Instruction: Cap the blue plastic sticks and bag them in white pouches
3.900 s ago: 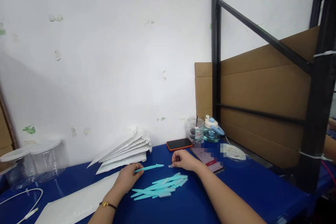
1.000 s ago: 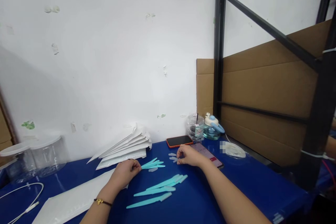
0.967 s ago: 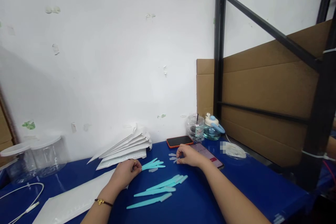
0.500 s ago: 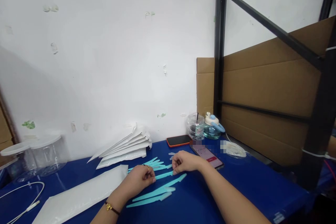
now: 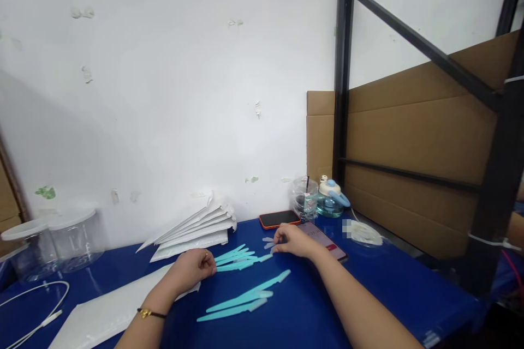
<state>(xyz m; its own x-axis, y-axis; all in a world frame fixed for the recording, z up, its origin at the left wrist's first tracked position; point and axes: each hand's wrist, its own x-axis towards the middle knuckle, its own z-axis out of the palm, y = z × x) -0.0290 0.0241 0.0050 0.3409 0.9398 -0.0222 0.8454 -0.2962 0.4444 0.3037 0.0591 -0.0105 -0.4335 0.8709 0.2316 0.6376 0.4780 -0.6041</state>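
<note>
Several turquoise razor-like sticks lie fanned out in an upper group [image 5: 241, 256] on the blue table. Nearer the front lies a lower group of such sticks [image 5: 248, 299], with whitish caps at their right ends. My left hand [image 5: 195, 267] pinches the left end of one turquoise stick at the upper group's lower edge. My right hand [image 5: 289, 241] is closed beside small clear caps [image 5: 268, 240], right of the upper group; what its fingertips hold, if anything, is too small to make out.
White padded envelopes [image 5: 200, 226] are stacked by the wall, and one white envelope [image 5: 118, 305] lies under my left wrist. An orange-edged phone [image 5: 279, 219], another phone [image 5: 327, 240], cups [image 5: 305, 199], a teapot-shaped bottle [image 5: 331, 199], clear jars [image 5: 76, 242] and a white cable [image 5: 51, 317] stand around.
My left hand has moved left and slightly up, and the stick between both hands has shifted to the upper group. My right hand has moved slightly up and right, off that stick.
</note>
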